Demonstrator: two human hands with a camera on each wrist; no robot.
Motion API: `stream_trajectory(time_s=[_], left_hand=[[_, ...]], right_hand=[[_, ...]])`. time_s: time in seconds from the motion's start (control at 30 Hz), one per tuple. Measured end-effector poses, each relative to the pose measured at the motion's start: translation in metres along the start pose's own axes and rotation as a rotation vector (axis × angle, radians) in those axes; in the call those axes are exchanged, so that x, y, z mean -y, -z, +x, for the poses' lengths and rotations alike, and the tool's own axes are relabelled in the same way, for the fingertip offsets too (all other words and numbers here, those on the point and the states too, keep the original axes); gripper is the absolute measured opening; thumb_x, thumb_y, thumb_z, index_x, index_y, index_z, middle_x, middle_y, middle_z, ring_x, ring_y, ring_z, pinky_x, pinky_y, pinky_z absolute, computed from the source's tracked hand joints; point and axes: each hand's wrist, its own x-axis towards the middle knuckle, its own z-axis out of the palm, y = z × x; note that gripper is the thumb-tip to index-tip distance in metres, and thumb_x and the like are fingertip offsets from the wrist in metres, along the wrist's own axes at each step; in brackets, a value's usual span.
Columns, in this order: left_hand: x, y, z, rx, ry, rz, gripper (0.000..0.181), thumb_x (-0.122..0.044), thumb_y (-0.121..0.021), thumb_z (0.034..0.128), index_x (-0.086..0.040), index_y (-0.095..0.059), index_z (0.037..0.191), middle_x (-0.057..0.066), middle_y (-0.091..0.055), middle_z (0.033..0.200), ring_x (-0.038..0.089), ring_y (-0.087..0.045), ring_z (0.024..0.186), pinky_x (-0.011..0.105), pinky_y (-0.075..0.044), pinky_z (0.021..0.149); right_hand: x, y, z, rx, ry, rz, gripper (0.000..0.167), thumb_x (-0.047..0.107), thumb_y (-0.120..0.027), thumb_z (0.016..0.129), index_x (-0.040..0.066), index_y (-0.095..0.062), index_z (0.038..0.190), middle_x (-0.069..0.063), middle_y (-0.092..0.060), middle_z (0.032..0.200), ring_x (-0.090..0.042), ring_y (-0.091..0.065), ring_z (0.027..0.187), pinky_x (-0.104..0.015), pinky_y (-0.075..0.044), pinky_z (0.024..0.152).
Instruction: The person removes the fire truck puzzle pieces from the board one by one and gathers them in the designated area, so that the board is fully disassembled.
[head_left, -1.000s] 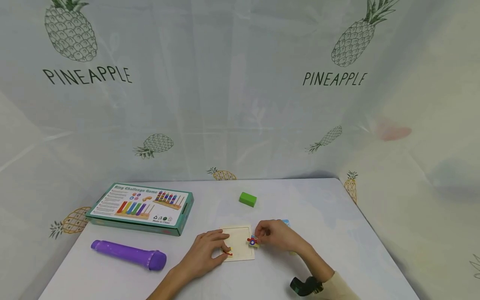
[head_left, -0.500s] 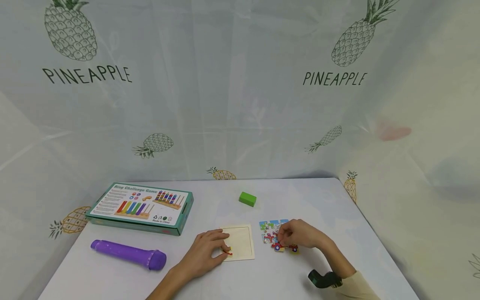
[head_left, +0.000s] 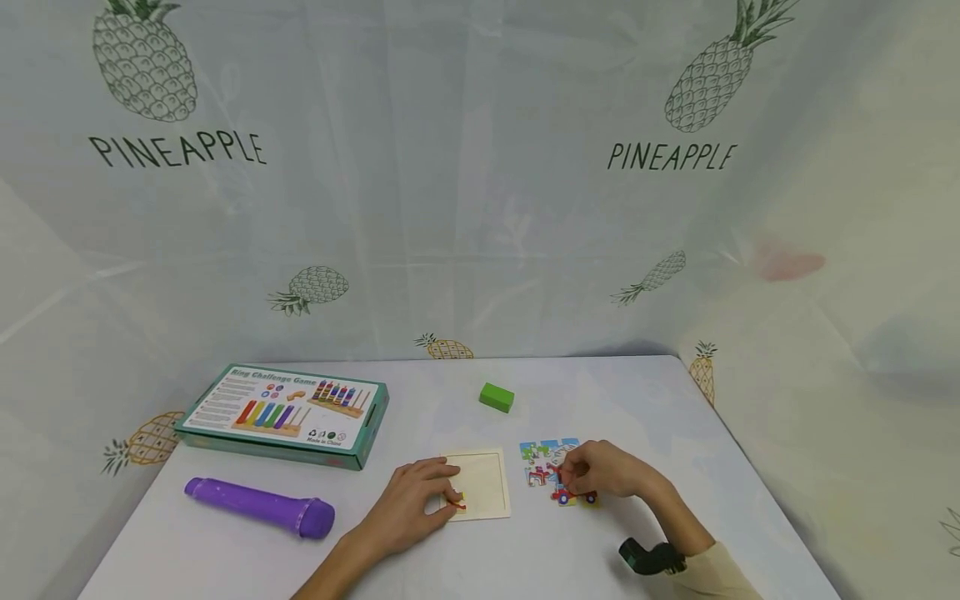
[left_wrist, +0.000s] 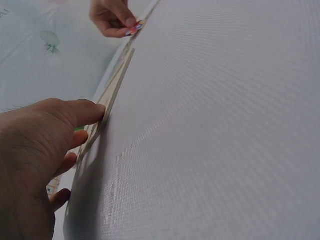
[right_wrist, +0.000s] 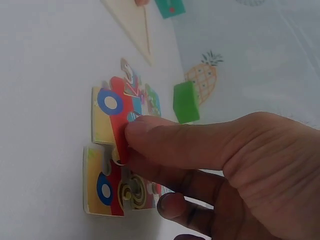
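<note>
My left hand [head_left: 411, 504] holds the left front corner of a pale wooden puzzle tray [head_left: 486, 483]; in the left wrist view its thumb [left_wrist: 90, 112] lies on the tray's near edge. A small yellow and red puzzle piece [head_left: 460, 502] sits in that corner, partly behind the fingers. To the right of the tray, my right hand [head_left: 603, 468] pinches a jigsaw piece [right_wrist: 111, 117] showing a red vehicle and a blue wheel. Beside it lies another piece [right_wrist: 102, 192] with a blue wheel. Several picture pieces [head_left: 540, 454] lie grouped behind, partly covered by the right hand.
A green block [head_left: 497, 397] stands behind the tray. At the left are a Ring Challenge Game box [head_left: 285, 417] and a purple microphone-shaped object [head_left: 258, 508]. A pineapple-print curtain [head_left: 480, 208] hangs behind the white table [head_left: 420, 575].
My right hand has carried the jigsaw piece from the tray's right edge rightward to the grouped pieces, then slightly farther right toward the neighbouring wheel piece. The left hand stays on the tray.
</note>
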Motion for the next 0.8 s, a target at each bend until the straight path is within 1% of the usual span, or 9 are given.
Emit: stream_trajectory(time_s=[0.27, 0.4, 0.53, 0.63, 0.8], left_hand=[[0.000, 0.000, 0.001, -0.004, -0.006, -0.008, 0.004, -0.035, -0.076, 0.0890, -0.036, -0.073, 0.091, -0.009, -0.063, 0.134, 0.023, -0.049, 0.137, 0.054, -0.037, 0.103], [0.001, -0.001, 0.001, -0.004, -0.004, -0.007, 0.004, -0.036, -0.076, 0.0888, -0.036, -0.072, 0.091, -0.009, -0.063, 0.133, 0.023, -0.049, 0.137, 0.054, -0.037, 0.103], [0.001, -0.002, 0.000, -0.004, 0.000, -0.009, 0.005, -0.035, -0.076, 0.0886, -0.037, -0.072, 0.092, -0.010, -0.063, 0.134, 0.023, -0.049, 0.137, 0.055, -0.036, 0.103], [0.001, -0.002, 0.000, 0.002, 0.003, -0.013, 0.007, -0.035, -0.076, 0.0886, -0.037, -0.071, 0.093, -0.010, -0.063, 0.133, 0.022, -0.049, 0.137, 0.056, -0.036, 0.104], [0.002, -0.002, 0.001, 0.010, 0.007, -0.001, 0.011, -0.036, -0.076, 0.0893, -0.038, -0.069, 0.098, -0.010, -0.063, 0.133, 0.022, -0.049, 0.137, 0.056, -0.036, 0.104]], right_hand=[[-0.001, -0.002, 0.000, -0.023, -0.038, -0.024, 0.006, 0.011, -0.074, 0.090, 0.015, -0.071, 0.087, 0.007, -0.064, 0.079, -0.010, -0.055, 0.071, -0.026, -0.044, 0.062], [-0.002, -0.004, 0.000, -0.043, -0.037, -0.021, 0.005, 0.013, -0.075, 0.090, 0.015, -0.070, 0.088, 0.006, -0.064, 0.081, -0.010, -0.054, 0.072, -0.026, -0.045, 0.062], [-0.002, -0.005, -0.001, -0.049, -0.030, -0.018, 0.006, 0.014, -0.075, 0.090, 0.013, -0.070, 0.089, 0.004, -0.062, 0.079, -0.009, -0.053, 0.068, -0.025, -0.043, 0.059], [0.000, -0.005, -0.001, -0.059, -0.028, -0.025, 0.007, 0.015, -0.076, 0.090, 0.013, -0.069, 0.090, 0.004, -0.061, 0.076, -0.008, -0.051, 0.066, -0.025, -0.041, 0.058], [0.008, -0.009, 0.003, -0.084, -0.029, -0.033, 0.008, 0.018, -0.076, 0.090, 0.014, -0.069, 0.091, 0.008, -0.060, 0.076, -0.007, -0.051, 0.067, -0.024, -0.041, 0.058]])
